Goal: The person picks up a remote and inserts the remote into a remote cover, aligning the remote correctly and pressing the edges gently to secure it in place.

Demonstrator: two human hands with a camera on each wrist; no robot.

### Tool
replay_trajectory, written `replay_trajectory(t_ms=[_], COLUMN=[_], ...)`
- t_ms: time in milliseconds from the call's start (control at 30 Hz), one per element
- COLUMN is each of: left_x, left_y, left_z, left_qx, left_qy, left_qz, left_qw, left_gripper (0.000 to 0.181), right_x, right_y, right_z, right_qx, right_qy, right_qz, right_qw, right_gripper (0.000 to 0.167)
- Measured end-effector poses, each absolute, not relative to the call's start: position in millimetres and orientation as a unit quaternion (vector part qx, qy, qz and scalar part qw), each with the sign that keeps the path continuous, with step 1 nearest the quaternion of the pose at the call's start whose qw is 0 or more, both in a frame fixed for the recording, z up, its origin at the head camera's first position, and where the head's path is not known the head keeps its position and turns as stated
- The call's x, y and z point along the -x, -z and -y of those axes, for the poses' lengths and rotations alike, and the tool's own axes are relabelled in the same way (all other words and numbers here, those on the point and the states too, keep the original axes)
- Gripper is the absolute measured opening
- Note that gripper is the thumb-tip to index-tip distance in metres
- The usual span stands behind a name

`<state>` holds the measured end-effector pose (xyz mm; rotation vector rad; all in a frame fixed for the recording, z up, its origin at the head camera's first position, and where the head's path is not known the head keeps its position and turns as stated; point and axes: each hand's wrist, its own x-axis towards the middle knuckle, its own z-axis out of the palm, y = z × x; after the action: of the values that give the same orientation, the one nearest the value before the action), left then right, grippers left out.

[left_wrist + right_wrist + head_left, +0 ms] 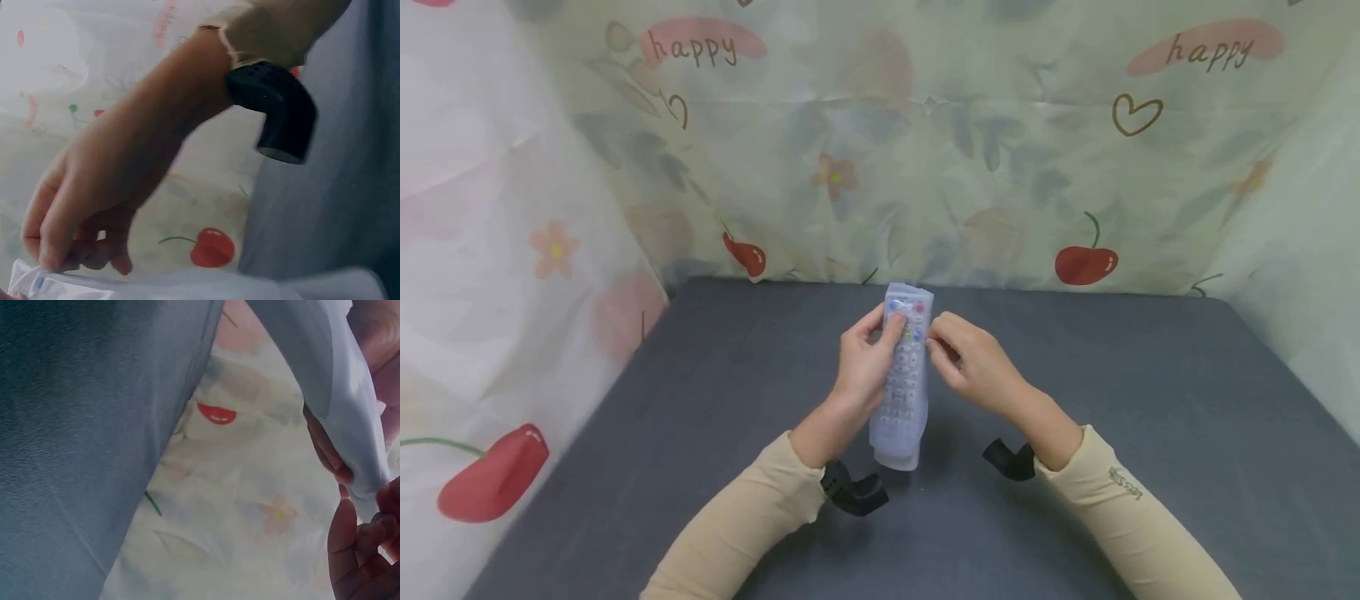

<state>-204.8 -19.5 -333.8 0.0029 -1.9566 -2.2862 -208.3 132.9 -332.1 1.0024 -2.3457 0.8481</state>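
Note:
A white remote control (901,392) with several rows of buttons stands tilted up above the table, in a loose, see-through plastic cover (897,457) that reaches past its lower end. My left hand (861,367) holds it from the left, thumb on the front near the upper buttons, other fingers behind. At the right edge, near the top, my right hand (973,362) pinches the cover's edge with curled fingers. The left wrist view shows this right hand (94,175) at the crinkled plastic. In the right wrist view, fingertips (369,537) meet at the cover's end, partly cut off.
A dark grey cloth covers the table (760,358). Behind it hangs a printed curtain (925,192) with cherries and flowers, and more of it stands at both sides. Each wrist wears a black camera mount (856,492).

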Motion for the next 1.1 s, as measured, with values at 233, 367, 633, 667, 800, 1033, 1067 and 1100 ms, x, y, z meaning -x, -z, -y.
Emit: replay_trajectory(t_ms=[233,367,633,667,800,1033,1067,1100], left_x=[209.4,211.1,208.8,208.4,209.2,215.7,215.8,215.5], left_y=[330.3,329.9,332.0,332.3,330.9,330.3,330.4,330.4], left_z=[20.4,19.1,14.5,14.9,20.9,40.5,42.6,44.1], left_qx=[0.026,0.021,0.026,0.035,0.081,0.119,0.119,0.121], left_qy=[0.753,0.756,0.757,0.752,0.703,0.612,0.615,0.614], left_qz=[0.651,0.647,0.644,0.649,0.701,0.776,0.774,0.775], left_qw=[0.092,0.098,0.109,0.107,0.089,0.097,0.092,0.090], left_gripper=[0.037,0.037,0.039,0.040,0.043,0.033,0.031,0.029], right_x=[207.7,205.3,206.6,207.2,209.3,209.9,209.9,210.1], right_y=[342.0,345.5,351.6,352.3,353.2,350.3,350.2,349.9], right_z=[-123.5,-117.9,-113.5,-114.1,-118.2,-126.0,-126.6,-127.2], right_qx=[-0.292,-0.277,-0.248,-0.245,-0.245,-0.245,-0.245,-0.244], right_qy=[-0.255,-0.255,-0.404,-0.420,-0.444,-0.453,-0.454,-0.452], right_qz=[0.869,0.869,0.854,0.849,0.835,0.826,0.826,0.827], right_qw=[0.307,0.321,0.216,0.209,0.212,0.228,0.228,0.228], right_gripper=[0.008,0.012,0.025,0.024,0.022,0.021,0.022,0.022])
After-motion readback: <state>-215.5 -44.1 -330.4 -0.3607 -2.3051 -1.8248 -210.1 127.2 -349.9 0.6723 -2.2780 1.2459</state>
